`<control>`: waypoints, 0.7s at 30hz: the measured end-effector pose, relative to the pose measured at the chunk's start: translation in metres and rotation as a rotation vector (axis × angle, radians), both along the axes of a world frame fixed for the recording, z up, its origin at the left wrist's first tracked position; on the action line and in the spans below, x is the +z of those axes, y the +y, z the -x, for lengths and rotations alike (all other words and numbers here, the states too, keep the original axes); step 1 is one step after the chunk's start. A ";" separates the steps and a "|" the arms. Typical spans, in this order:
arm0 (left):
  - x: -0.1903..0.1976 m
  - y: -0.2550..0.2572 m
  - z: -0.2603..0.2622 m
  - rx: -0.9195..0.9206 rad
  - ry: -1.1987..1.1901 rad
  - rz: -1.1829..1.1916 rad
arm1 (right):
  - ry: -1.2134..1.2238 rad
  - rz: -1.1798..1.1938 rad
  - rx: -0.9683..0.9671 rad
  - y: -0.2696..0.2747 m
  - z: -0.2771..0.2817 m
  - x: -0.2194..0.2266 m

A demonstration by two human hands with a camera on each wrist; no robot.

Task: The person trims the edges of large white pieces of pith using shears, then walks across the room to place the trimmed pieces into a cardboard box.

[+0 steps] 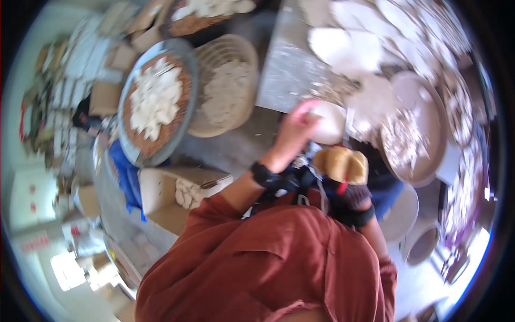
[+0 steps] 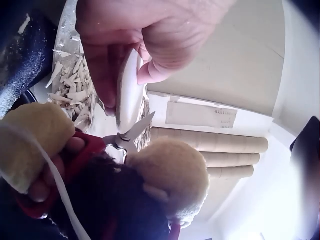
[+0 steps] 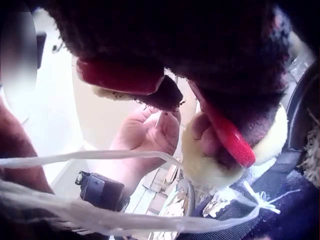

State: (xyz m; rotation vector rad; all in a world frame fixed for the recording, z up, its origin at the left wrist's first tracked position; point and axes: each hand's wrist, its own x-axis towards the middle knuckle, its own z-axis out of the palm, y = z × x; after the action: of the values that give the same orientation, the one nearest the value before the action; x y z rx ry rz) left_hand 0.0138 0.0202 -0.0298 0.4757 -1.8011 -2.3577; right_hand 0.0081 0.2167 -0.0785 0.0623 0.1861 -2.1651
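Note:
In the head view my bare left hand (image 1: 296, 130) pinches a thin, pale rounded piece (image 1: 331, 123) by its edge. The left wrist view shows this piece (image 2: 131, 92) nearly edge-on between the thumb and fingers of the left hand (image 2: 155, 32). Just below it are the metal blades (image 2: 136, 132) of red-handled scissors, parted. My gloved right hand (image 1: 354, 197) has its fingers curled through the red handles (image 3: 122, 75). Yellow fluffy padding (image 1: 339, 163) wraps parts of that hand. Whether the blades touch the piece cannot be told.
A round tray (image 1: 440, 142) of pale scraps stands at the right, beside a metal table (image 1: 287, 64) with large pale sheets. To the left are a slatted basket (image 1: 247, 88), a blue-grey basin (image 1: 124, 126) of pale pieces and a cardboard box (image 1: 158, 206).

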 end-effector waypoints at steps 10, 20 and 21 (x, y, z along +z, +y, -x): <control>0.025 -0.025 0.012 -0.169 0.011 0.219 | 0.443 -0.492 0.080 0.009 0.007 0.023; 0.021 -0.129 -0.027 0.311 -0.007 0.129 | 1.190 -0.940 0.084 0.011 -0.001 0.024; 0.014 -0.157 -0.031 0.547 0.199 0.119 | 1.213 -0.956 0.080 0.016 0.000 0.025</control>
State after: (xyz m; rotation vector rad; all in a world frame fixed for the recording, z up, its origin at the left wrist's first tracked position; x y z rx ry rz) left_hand 0.0452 -0.1364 -0.0155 0.6013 -1.4769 -1.8461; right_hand 0.0084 0.2323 -0.0537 -0.7034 1.8224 -1.5708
